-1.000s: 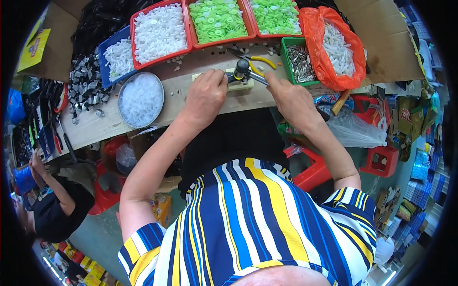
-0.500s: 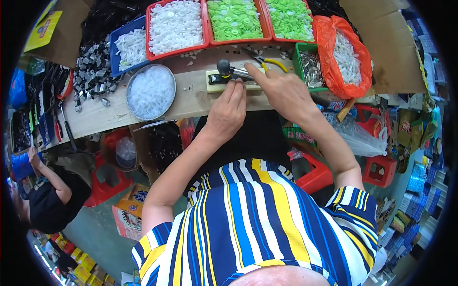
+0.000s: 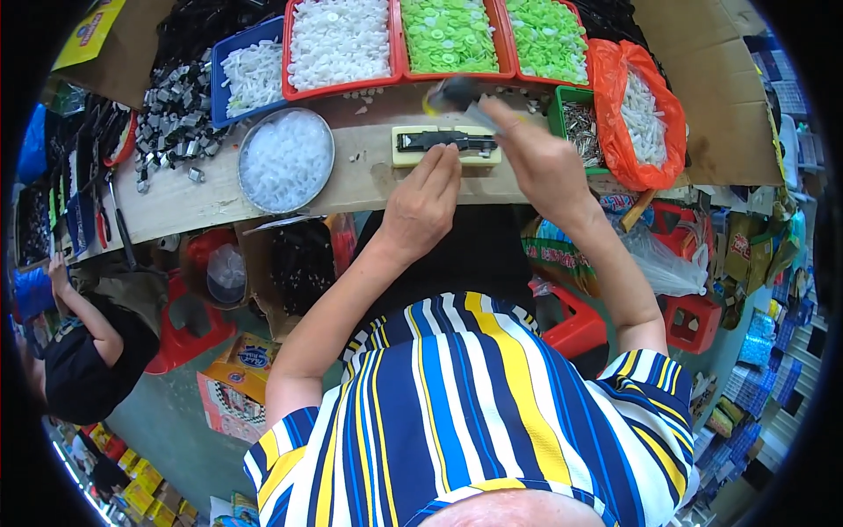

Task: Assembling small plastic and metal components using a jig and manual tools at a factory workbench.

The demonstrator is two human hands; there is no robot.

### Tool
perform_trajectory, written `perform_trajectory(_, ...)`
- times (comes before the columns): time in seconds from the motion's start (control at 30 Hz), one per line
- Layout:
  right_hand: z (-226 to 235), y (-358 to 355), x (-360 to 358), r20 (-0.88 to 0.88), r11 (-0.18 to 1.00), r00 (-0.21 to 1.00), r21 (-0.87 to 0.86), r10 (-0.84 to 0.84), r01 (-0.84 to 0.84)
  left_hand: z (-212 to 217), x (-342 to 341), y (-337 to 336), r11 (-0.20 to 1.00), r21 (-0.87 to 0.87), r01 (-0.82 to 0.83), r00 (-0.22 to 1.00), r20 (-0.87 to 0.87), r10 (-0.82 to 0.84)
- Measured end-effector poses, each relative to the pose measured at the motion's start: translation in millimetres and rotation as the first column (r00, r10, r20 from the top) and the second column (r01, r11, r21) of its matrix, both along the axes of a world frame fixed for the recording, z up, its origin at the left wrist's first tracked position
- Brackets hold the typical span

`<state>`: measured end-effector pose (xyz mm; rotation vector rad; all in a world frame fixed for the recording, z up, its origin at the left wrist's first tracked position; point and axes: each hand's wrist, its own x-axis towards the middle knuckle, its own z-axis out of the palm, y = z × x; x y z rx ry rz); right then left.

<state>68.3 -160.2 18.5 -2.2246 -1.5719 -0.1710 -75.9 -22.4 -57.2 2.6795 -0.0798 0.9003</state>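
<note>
The person's left hand [image 3: 424,204] lies flat on the wooden table [image 3: 184,198], palm down, with the fingers [image 3: 442,165] stretched out and unclenched, their tips pressing the near edge of a pale block [image 3: 402,143] that carries a dark metal piece [image 3: 443,139] along its top. That block sits on the table just in front of the row of trays, directly ahead of the person. The right hand [image 3: 536,158] is raised just above the block's right end, closed around the handle of a small hammer [image 3: 452,92] whose dark head is blurred (so its exact shape is hard to make out) over the far edge of the table.

To the left of the block rests a round metal bowl [image 3: 285,161] full of clear white bits. Behind it stand a blue tray [image 3: 250,75] of white pieces, a red tray [image 3: 341,41] of white discs and two red trays of green discs [image 3: 450,35]. At the right, a small green bin [image 3: 580,123] holds metal parts beside an orange bag [image 3: 637,110] of white pieces. A heap of dark metal clips [image 3: 171,123] lies at the far left. Another person in a black shirt [image 3: 83,369] sits low to the left.
</note>
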Motion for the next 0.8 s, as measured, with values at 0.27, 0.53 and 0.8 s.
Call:
perform_trajectory(0.27,2.4,-24.0,-10.4,0.032,0.992,0.998,0.115,-0.046,0.042,-1.3,-6.7,15.1,0.997,-0.053,-0.058,0.997,0.056,0.061)
perform_trajectory(0.53,-6.8,-38.6,-15.5,0.056,0.990,0.993,0.105,-0.100,0.093,6.4,0.1,14.8,0.997,-0.051,-0.052,0.998,0.030,0.053)
perform_trajectory(0.8,10.1,-44.7,-6.1,-0.004,0.935,0.989,0.327,-0.145,0.138,3.1,19.8,8.8,0.998,-0.017,-0.052,0.998,0.039,0.053)
